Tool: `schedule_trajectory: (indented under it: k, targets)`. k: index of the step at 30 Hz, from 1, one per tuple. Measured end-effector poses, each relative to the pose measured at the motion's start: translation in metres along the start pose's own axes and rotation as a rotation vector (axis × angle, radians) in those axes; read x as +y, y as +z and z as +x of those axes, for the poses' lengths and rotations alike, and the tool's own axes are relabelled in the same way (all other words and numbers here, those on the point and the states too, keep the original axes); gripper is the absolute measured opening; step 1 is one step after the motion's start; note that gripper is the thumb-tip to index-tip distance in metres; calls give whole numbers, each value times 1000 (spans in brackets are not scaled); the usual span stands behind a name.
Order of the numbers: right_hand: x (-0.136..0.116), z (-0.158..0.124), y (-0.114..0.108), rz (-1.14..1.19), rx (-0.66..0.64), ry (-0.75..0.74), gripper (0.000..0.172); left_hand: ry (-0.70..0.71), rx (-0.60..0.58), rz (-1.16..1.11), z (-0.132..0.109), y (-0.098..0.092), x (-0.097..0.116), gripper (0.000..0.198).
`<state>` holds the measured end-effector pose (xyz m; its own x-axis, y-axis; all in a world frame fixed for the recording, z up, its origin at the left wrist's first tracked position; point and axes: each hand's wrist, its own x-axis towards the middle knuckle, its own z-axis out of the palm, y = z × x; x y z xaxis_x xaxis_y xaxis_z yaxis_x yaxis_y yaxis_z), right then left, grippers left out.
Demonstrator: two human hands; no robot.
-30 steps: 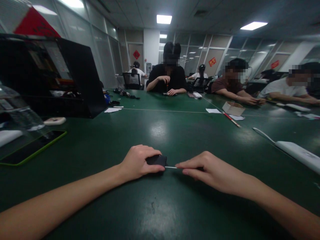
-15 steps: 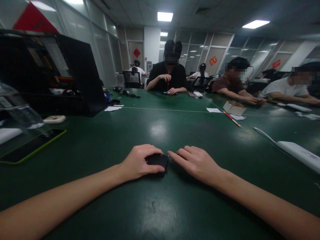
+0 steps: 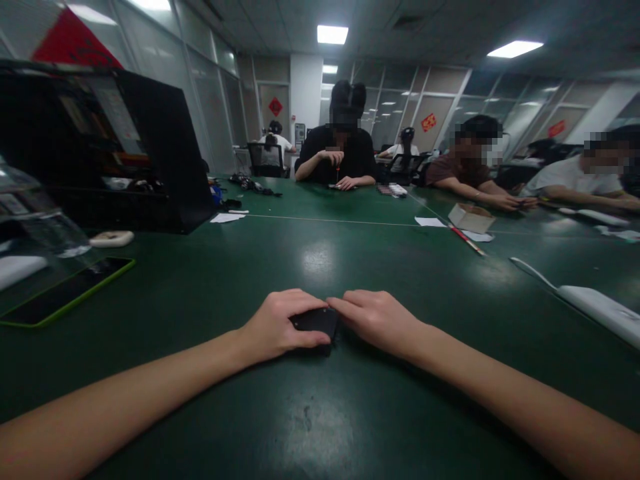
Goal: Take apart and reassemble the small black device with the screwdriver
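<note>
A small flat black box-shaped piece (image 3: 316, 323) with a few tiny bright dots on its top lies low over the green tabletop (image 3: 320, 407). My left hand (image 3: 277, 321) grips it from the left, thumb along the near side and fingers along the far side. From the right, my right hand (image 3: 377, 319) reaches to the piece's far right corner, fingertips drawn together and meeting my left fingertips there. Whether anything tiny sits between the right fingertips is hidden.
A phone with a green edge (image 3: 70, 290), a clear plastic bottle (image 3: 43, 213) and a black shelf box (image 3: 170, 153) stand to the left. To the right are a white power strip (image 3: 600, 307) and a small open box (image 3: 471, 218). Across the table sits a person in black (image 3: 345, 150).
My right hand has moved left, its fingertips now at the black piece's far corner, and its fingers have drawn closer together. My left hand keeps its hold.
</note>
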<state>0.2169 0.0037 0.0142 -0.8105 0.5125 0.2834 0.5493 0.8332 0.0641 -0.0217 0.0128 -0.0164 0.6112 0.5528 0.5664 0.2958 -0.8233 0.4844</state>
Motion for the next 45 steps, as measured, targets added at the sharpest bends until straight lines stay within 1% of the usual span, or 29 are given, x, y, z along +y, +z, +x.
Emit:
schedule_trajectory:
  k: [1,2,3,4,6,8,10,11,13,16,20,22,24,26,27,29,30,31,32,33,34,36,38,42,43,45]
  targets:
    - [0,-1,4,-110,36,-25,32,12,3,3,0,0,0,45]
    - [-1,-1,8,-171,66,-50,33,24,3,7,0,0,-1,45]
    - [-2,-1,12,-179,84,-56,33,34,1,12,0,0,-1,46]
    - [-2,0,15,-138,91,-43,32,40,-3,15,0,0,-1,46]
    - [-4,4,17,54,64,21,27,42,-11,17,0,0,-1,45]
    - [-5,7,14,289,5,89,24,43,-22,13,0,0,0,45]
    - [-5,8,8,446,-39,135,23,47,-11,1,0,-1,1,45]
    - [-4,7,5,474,-46,159,21,44,12,-15,1,-1,2,44]
    - [-1,3,-1,448,-50,214,19,8,83,-87,1,-3,5,43]
    - [7,-7,-6,327,-49,305,19,-144,235,-284,2,-6,6,46]
    - [17,-17,-7,173,-70,410,22,-408,465,-677,5,-8,0,59]
    - [20,-19,-9,122,-96,438,21,-521,546,-883,7,-9,-4,60]
    - [18,-18,-10,83,-65,442,23,-616,586,-1050,9,-10,-8,59]
    - [10,-15,-12,107,10,393,28,-680,591,-1179,11,-11,-12,58]
    - [4,-14,-12,154,51,354,34,-698,587,-1233,11,-12,-14,57]
    - [-11,-10,-9,315,93,285,56,-714,578,-1322,11,-13,-17,55]
    - [-20,-8,-6,375,110,286,67,-715,577,-1359,11,-14,-18,53]
    - [-27,-6,-2,413,92,302,78,-716,578,-1388,12,-14,-19,50]
    - [-34,-4,3,426,76,326,85,-717,581,-1412,12,-14,-19,48]
    - [-40,-2,8,425,72,350,87,-720,585,-1429,12,-14,-19,46]
    - [-44,0,13,419,71,361,86,-725,590,-1442,13,-14,-19,45]
    - [-48,2,19,415,95,347,76,-747,598,-1455,14,-15,-17,43]
    - [-48,3,21,442,153,312,64,-768,589,-1469,15,-17,-14,40]
    - [-39,-1,9,493,285,272,37,-783,552,-1526,16,-22,-5,36]
    - [-36,-2,5,489,311,258,32,-781,546,-1534,16,-24,-3,36]
    - [-31,-4,-3,457,358,217,30,-757,529,-1524,16,-25,2,36]
